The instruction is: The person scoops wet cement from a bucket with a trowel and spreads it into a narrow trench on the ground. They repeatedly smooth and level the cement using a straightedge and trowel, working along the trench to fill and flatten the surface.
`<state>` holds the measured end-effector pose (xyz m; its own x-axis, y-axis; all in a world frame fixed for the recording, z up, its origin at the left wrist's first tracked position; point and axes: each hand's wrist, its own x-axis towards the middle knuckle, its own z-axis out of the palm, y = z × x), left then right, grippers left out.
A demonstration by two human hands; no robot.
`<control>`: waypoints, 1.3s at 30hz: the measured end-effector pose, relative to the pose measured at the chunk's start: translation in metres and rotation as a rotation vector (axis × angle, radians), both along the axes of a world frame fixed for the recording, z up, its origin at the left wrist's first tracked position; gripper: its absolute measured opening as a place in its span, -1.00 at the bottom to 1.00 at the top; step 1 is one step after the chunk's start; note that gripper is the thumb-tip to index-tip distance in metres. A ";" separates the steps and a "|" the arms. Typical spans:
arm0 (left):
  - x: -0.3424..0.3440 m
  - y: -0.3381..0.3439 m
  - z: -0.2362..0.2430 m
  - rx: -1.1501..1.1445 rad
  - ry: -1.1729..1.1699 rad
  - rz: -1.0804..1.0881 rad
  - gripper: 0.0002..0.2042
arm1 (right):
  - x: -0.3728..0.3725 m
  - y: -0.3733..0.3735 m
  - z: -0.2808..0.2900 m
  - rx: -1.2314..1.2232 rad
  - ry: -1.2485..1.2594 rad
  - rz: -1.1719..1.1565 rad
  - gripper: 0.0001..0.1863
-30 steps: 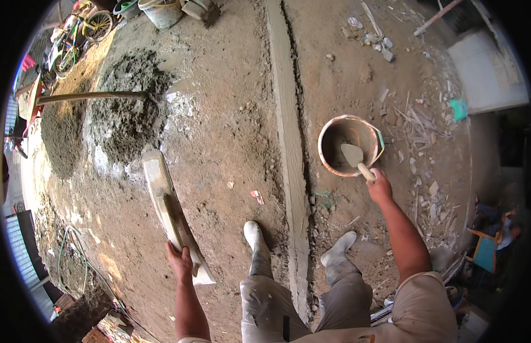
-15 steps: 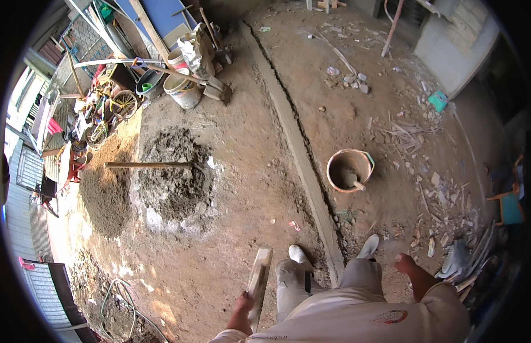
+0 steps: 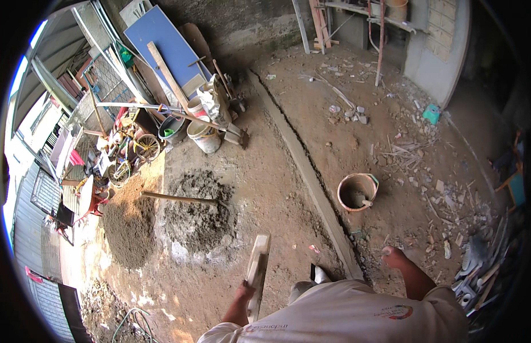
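Note:
My left hand [image 3: 243, 290] is closed round a long, pale wooden float [image 3: 258, 257], held upright-pointing away from me at my left side. My right hand [image 3: 395, 258] hangs out to the right with its fingers curled in and nothing seen in them. Ahead of it on the dirt stands a mortar bucket [image 3: 370, 184], with a light-coloured tool handle [image 3: 366, 203] sticking out of the grey mix. Between my hands, a straight raised mortar strip [image 3: 302, 162] runs away across the ground, a dark groove along its right side.
To the left lies a wet mortar heap [image 3: 199, 220] with a long-handled hoe [image 3: 177, 198] across it, beside a sand pile [image 3: 125, 234]. Buckets [image 3: 205, 140], a shovel [image 3: 234, 135] and a blue board [image 3: 162, 43] stand behind. Rubble [image 3: 442, 197] and scraps litter the right.
The view has tilted up and shifted, so the ground things sit lower and further right. The left hand still holds the float; the right hand stays curled at the right side.

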<state>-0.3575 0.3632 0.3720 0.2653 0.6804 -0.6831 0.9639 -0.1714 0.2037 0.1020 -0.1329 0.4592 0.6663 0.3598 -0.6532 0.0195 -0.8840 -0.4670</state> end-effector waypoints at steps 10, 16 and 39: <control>-0.092 0.036 0.001 0.005 0.136 -0.139 -0.39 | -0.129 -0.114 -0.014 0.096 -0.143 -0.635 -0.68; -0.063 0.084 0.015 0.133 0.164 -0.494 -0.38 | -0.348 -0.239 -0.054 -0.220 0.302 -0.897 -0.74; 0.087 0.311 0.035 0.255 0.032 -1.223 -0.61 | -0.514 0.129 -0.199 0.183 0.202 -1.068 -0.51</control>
